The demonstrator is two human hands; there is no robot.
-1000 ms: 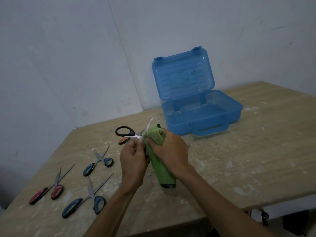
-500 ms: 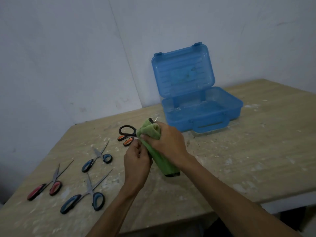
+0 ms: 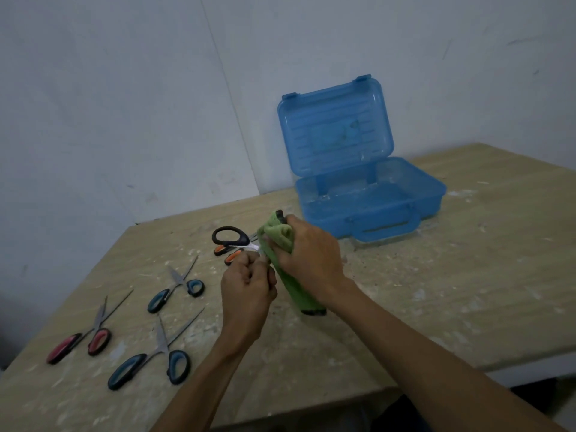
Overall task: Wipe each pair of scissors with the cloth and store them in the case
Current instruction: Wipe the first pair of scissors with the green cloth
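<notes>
My left hand [image 3: 247, 283] pinches a pair of black-handled scissors [image 3: 230, 236] near the pivot, just above the table. My right hand [image 3: 307, 257] grips the green cloth [image 3: 280, 236], which is wrapped over the blades and hides them. The cloth's tail hangs down to the table. The blue plastic case [image 3: 371, 210] stands open behind my hands, lid up, its bottom holding no scissors. Orange handles [image 3: 232, 259] lie on the table under the black loop. Two blue-handled pairs [image 3: 176, 289] [image 3: 149, 366] and a red-handled pair [image 3: 79, 342] lie at the left.
The wooden table [image 3: 436, 291] is dusty with pale specks and sits in a corner of white walls [image 3: 124, 104]. Its front edge runs close below my forearms, and its left corner is near the red-handled scissors.
The blade tip that stuck out above the cloth a second ago is now covered by it. Both hands stay together at the same spot; the view has shifted slightly.
</notes>
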